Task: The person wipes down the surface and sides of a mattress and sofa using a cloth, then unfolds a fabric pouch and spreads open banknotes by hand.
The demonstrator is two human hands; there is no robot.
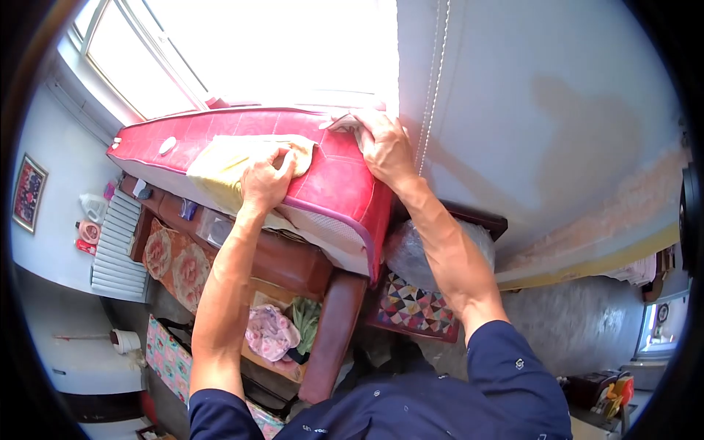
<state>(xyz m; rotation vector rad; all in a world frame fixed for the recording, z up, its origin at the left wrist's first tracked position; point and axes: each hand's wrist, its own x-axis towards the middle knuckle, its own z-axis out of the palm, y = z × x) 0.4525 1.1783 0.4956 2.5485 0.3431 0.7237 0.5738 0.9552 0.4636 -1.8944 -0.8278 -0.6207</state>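
A long red padded piece like a mattress [341,172], with a whitish lower side, stretches below the bright window. Draped over its top and front is a yellow cloth [220,165]. My left hand [268,176] presses on this cloth with fingers curled and pinched into it. At the right end of the red top, my right hand [385,147] is closed around a pale cloth or flap [343,123]; its exact kind is hard to make out. A small white round object [168,146] lies on the red surface at the left.
A brown leather sofa [290,257] stands beneath, with pink floral fabric [273,331] on it. A patchwork-covered stool [418,308] and a plastic-wrapped bundle [440,249] are near the wall. A beaded cord [433,88] hangs at the right; a white radiator [117,246] stands left.
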